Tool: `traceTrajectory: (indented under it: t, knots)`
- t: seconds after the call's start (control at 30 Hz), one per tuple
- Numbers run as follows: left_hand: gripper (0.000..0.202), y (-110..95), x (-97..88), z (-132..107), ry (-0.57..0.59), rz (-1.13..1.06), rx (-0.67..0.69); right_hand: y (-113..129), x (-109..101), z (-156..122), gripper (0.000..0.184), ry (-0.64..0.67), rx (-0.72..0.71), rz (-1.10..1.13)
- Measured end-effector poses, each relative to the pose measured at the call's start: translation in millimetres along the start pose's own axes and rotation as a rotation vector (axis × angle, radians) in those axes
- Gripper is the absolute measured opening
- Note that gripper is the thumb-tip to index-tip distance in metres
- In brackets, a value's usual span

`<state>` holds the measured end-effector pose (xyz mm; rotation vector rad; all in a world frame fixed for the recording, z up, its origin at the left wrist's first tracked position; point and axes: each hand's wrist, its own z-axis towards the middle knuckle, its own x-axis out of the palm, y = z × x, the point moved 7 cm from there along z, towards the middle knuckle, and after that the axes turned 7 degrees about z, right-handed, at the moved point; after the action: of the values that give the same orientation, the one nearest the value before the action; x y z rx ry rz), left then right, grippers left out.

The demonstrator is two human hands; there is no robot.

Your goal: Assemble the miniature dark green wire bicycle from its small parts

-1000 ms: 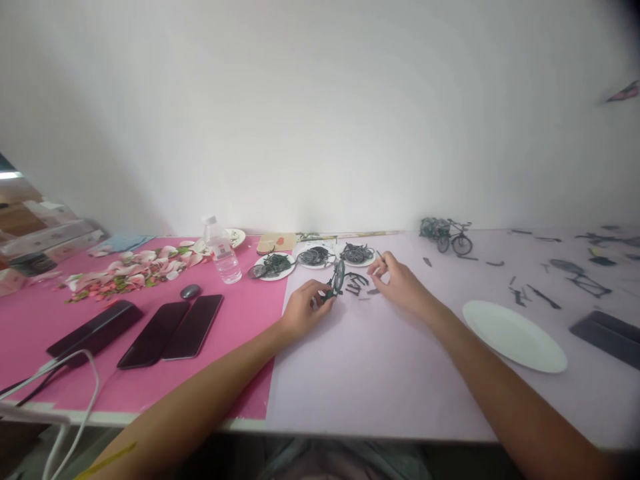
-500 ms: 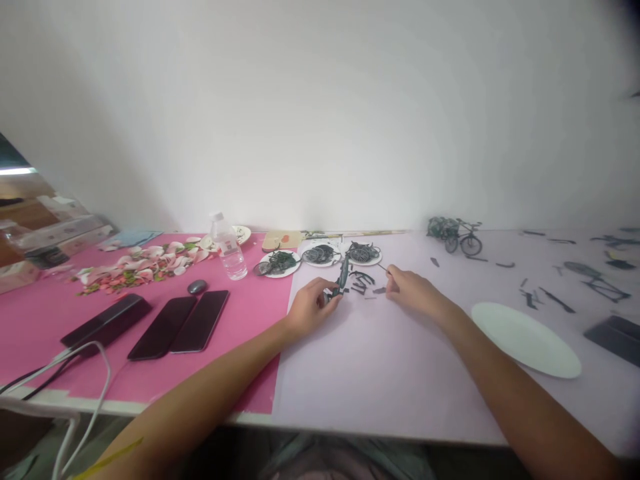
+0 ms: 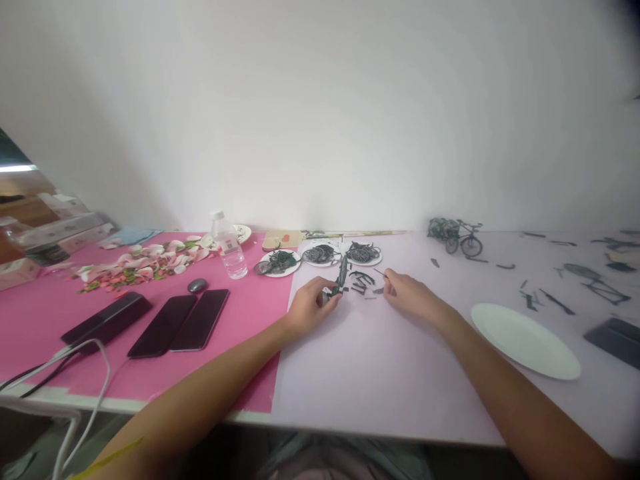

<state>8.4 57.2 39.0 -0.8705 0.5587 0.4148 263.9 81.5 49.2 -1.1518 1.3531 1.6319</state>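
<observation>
In the head view, my left hand [image 3: 311, 308] is closed at the fingertips on a dark model-bicycle part [image 3: 343, 275], a long piece standing up from the fingers. My right hand [image 3: 407, 294] pinches a thin dark stick-like piece [image 3: 379, 272] that points left toward that part. Several small dark plastic pieces [image 3: 361, 279] lie on the pale sheet between both hands. Just behind them, white plates with dark wheels and small parts stand in a row: a left plate [image 3: 289, 270], a middle plate [image 3: 320, 263] and a right plate [image 3: 376, 261].
An assembled model bicycle [image 3: 469, 240] stands at the back right. A white oval plate [image 3: 525, 340] and scattered dark parts [image 3: 557, 301] lie to the right. On the pink sheet at left are two phones [image 3: 200, 320], a mouse [image 3: 197, 286], a water bottle [image 3: 231, 250] and artificial petals [image 3: 150, 260].
My right hand has shifted slightly left with the thin piece, closer to the bicycle part. My left hand has stayed almost still.
</observation>
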Motion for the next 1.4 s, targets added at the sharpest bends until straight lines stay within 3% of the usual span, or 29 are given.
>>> traceTrajectory:
  t: [0.17, 0.37, 0.63, 0.8, 0.97, 1.2, 1.4]
  knots:
    - [0.025, -4, 0.5, 0, -0.002, -0.047, 0.006, 3, 6, 0, 0.016, 0.000, -0.003, -0.023]
    - [0.033, 3, -1.8, 0, -0.027, -0.174, -0.130, 15, 5, -2, 0.016, -0.042, -0.073, 0.107]
    - [0.055, 20, 18.5, 0, 0.123, -0.578, -0.395, 47, -1, -5, 0.024, -0.106, -0.250, 0.404]
    - [0.057, 21, 27.9, 2, 0.187, -0.727, -0.402, 67, -4, -16, 0.033, -0.199, -0.326, 0.613]
    - [0.058, 23, 32.0, 0, 0.210, -0.727, -0.394, 84, 1, -27, 0.035, -0.251, -0.344, 0.696]
    - [0.056, 21, 34.7, -1, 0.221, -0.696, -0.355, 89, 6, -29, 0.031, -0.338, -0.296, 0.708]
    - [0.058, 17, 33.8, -1, 0.218, -0.682, -0.352, 91, 9, -29, 0.030, -0.407, -0.342, 0.730]
